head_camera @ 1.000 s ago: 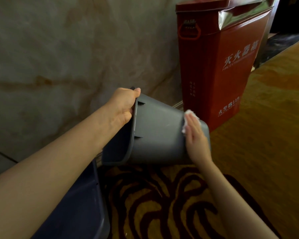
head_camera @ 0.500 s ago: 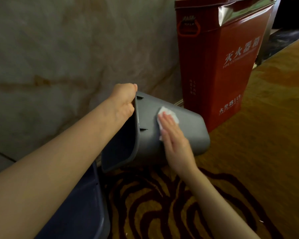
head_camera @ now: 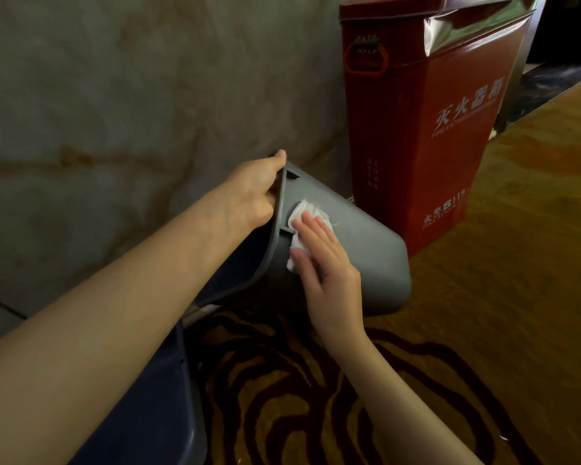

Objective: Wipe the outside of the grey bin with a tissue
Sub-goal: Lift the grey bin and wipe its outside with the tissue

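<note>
All I get on my feed is two arms, honestly. The left hand and right hand are both bare, and the left forearm and right forearm are uncovered right to the frame edge. Slim fingers. The wide lens makes the left arm look huge.

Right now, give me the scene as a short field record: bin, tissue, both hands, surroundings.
bin: grey bin, tipped on its side, opening toward the camera-left, base toward the red box
tissue: white tissue, pressed flat on the bin's outer wall near the rim
left hand: left hand grips the bin's rim at the top
right hand: right hand lies flat over the tissue, fingers spread
red box: red box upright behind the bin, by the wall
floor: patterned carpet
</note>
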